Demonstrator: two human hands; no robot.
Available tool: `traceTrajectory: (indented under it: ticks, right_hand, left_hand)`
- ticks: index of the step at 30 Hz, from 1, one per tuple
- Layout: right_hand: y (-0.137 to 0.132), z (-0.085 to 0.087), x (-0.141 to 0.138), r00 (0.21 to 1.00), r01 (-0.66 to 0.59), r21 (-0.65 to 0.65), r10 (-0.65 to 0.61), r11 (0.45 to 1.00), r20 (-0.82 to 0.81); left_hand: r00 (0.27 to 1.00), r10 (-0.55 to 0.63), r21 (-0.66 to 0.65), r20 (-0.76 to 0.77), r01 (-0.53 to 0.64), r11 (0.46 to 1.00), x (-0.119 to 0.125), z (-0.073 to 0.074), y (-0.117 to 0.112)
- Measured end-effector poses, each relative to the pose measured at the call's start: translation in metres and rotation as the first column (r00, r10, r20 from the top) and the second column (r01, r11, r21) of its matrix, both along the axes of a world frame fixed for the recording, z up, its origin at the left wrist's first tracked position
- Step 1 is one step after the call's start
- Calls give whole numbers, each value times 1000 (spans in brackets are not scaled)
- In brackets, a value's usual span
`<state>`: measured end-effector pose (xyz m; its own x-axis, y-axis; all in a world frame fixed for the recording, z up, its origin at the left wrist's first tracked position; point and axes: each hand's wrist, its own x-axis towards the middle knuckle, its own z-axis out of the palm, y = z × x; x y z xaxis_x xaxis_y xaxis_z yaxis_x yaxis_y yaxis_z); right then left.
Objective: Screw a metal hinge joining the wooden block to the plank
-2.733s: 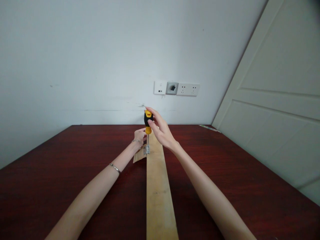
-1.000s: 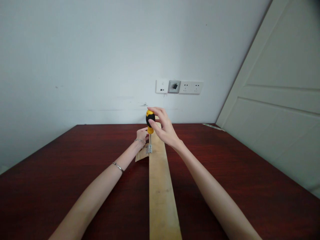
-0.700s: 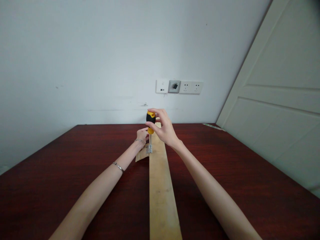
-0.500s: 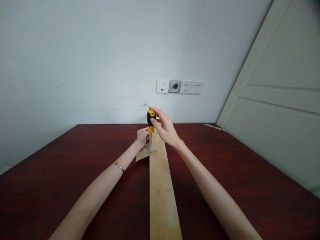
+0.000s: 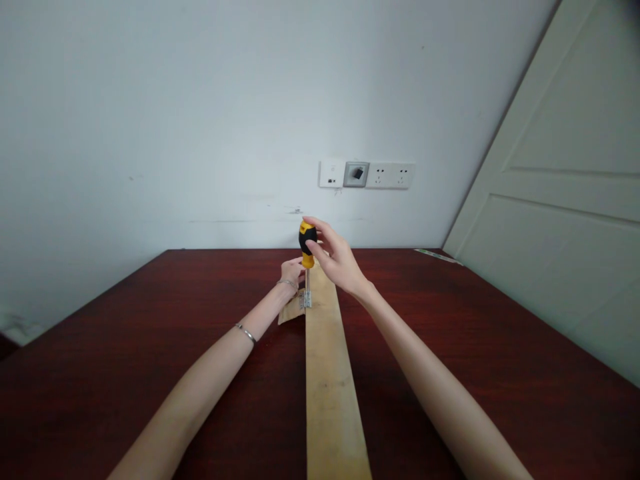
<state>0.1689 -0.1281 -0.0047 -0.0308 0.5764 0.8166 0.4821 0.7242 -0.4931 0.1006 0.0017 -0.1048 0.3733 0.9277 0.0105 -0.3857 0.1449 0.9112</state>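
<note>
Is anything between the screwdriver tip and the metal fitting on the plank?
Nothing visible. The right hand holds the screwdriver upright, shaft straight down onto the metal fitting at the left edge of the plank; the left hand sits beside it.

wall (image 5: 150, 100) white | sockets (image 5: 367, 175) in a row | table (image 5: 100, 373) dark red wood | door (image 5: 565, 200) cream, perhaps ajar

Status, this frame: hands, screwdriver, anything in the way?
Right hand gripping screwdriver handle, tool upright on metal fitting. Left hand at the fitting, grip unclear. Small wood piece beside plank, not blocking.
</note>
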Motion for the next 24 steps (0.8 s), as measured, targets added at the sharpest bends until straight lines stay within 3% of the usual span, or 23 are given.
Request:
traceTrajectory:
  ticks: [6, 14, 20, 24]
  right_hand:
    - [0, -2, 0, 992, 120, 23, -118, 993, -52]
    - [4, -3, 6, 999, -9, -14, 9, 1000, -43]
    - [2, -3, -2, 984, 169, 53, -165, 984, -74]
    - [-4, 0, -3, 989, 143, 45, -142, 989, -31]
  left_hand:
    - [1000, 21, -9, -24, -21, 1000, 3, -6, 8]
    - [1000, 7, 12, -22, -7, 1000, 4, -14, 14]
    - [1000, 12, 22, -8, -12, 1000, 5, -14, 14]
    - [1000, 19, 23, -1, -19, 1000, 4, -11, 11]
